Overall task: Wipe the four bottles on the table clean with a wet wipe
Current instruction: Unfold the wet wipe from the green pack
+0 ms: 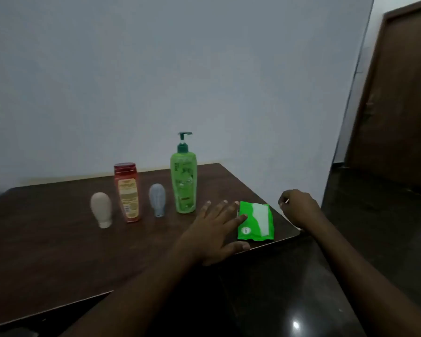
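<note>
Four bottles stand in a row on the dark wooden table (46, 239): a small beige bottle (101, 209) on its cap, a tall red bottle (127, 192), a small grey-blue bottle (157, 199) on its cap, and a tall green pump bottle (183, 181). A green wet wipe pack (255, 221) lies flat near the table's right corner. My left hand (216, 233) lies spread flat on the table, its fingertips pressing the pack's left edge. My right hand (298, 207) hovers just right of the pack with fingers curled; something small and pale shows at its fingertips.
A pale wall stands behind the table. A brown wooden door (399, 105) is at the far right. Dark glossy floor (326, 288) lies beyond the table's right and front edges.
</note>
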### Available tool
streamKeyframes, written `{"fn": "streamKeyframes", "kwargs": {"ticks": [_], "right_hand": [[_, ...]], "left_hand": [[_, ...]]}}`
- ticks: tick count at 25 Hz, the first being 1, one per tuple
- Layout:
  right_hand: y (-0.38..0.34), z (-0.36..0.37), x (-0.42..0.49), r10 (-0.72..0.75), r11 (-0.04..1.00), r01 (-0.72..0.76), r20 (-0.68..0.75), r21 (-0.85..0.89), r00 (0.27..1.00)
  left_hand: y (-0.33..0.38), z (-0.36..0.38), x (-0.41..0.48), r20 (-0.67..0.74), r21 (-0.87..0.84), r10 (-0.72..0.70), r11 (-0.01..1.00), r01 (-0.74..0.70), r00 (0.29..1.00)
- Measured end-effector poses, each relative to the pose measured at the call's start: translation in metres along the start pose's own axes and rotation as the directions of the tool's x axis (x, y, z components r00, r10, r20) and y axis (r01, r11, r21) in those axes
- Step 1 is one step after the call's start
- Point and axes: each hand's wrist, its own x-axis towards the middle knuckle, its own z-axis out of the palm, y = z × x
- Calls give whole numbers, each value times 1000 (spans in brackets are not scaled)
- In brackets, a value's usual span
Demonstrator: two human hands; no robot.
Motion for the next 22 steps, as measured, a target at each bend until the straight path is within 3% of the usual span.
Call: {"fn": "streamKeyframes", "kwargs": {"ticks": [2, 5, 8, 11, 14, 18, 22], "right_hand": [[5, 1, 5, 25, 998, -25, 7, 61, 1000], [3, 13, 11, 50, 997, -55, 107, 48, 993], [-4, 30, 15, 42, 999, -40, 190, -18, 981], [-9, 41, 11, 14, 992, 6, 158, -128, 987], [-10, 57, 9, 30, 992, -18, 98, -121, 995], [-10, 55, 5, 119, 974, -130, 67, 188, 991], [-14, 34, 7, 180, 834, -153, 1, 530, 984]], "left_hand": [[2, 12, 21, 34, -139, -53, 989, 57, 998], [-3, 33, 48, 69, -226, -67, 971, 80, 995], [-8, 46, 57, 195, -307, -68, 943, 127, 978], [-4, 48, 59, 244, -327, -55, 935, 135, 968], [-5, 50, 61, 256, -338, -55, 930, 142, 965], [-5, 53, 58, 242, -348, -58, 927, 143, 968], [-9, 51, 58, 257, -366, -71, 916, 165, 964]]}}
